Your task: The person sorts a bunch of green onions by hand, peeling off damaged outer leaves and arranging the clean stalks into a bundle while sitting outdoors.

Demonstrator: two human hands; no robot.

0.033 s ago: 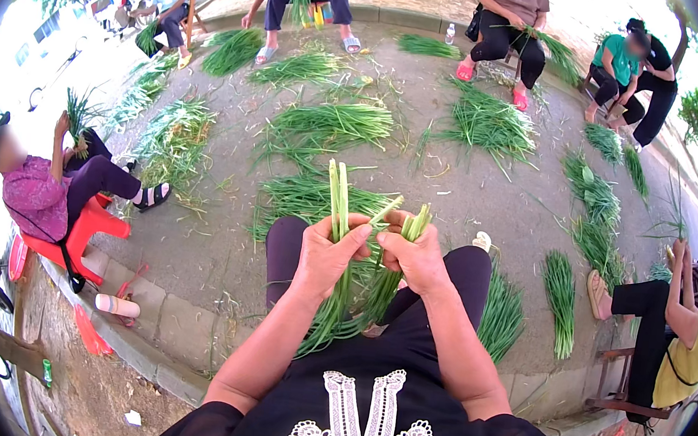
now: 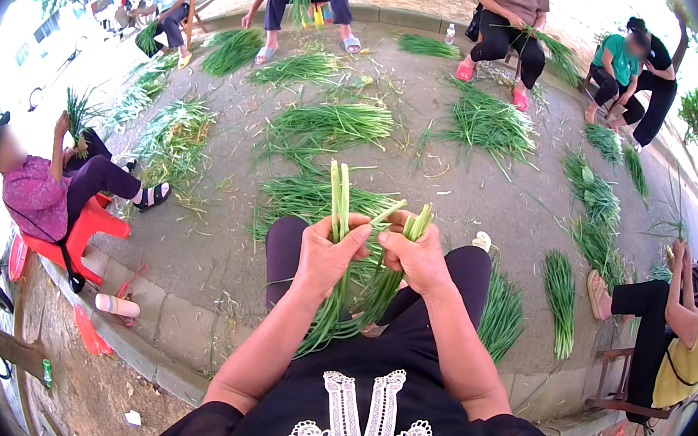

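My left hand (image 2: 328, 257) is closed around a few long chives (image 2: 340, 190), their thick pale ends standing up above the fingers. Close beside it, my right hand (image 2: 419, 261) pinches another small bunch of chives (image 2: 420, 222) between thumb and fingers. One stalk (image 2: 387, 213) slants across the gap between the hands, its pale end up. Below both hands the green leaves (image 2: 329, 322) hang down between my knees and over my lap. A spread pile of chives (image 2: 317, 200) lies on the ground just beyond my left knee.
More chive piles (image 2: 333, 123) lie on the pavement ahead, and others (image 2: 502, 319) by my right knee. Several people sit around on low seats, one on a red plastic stool (image 2: 79, 232) at left. A pink-white bottle (image 2: 117, 306) lies near the kerb (image 2: 167, 373).
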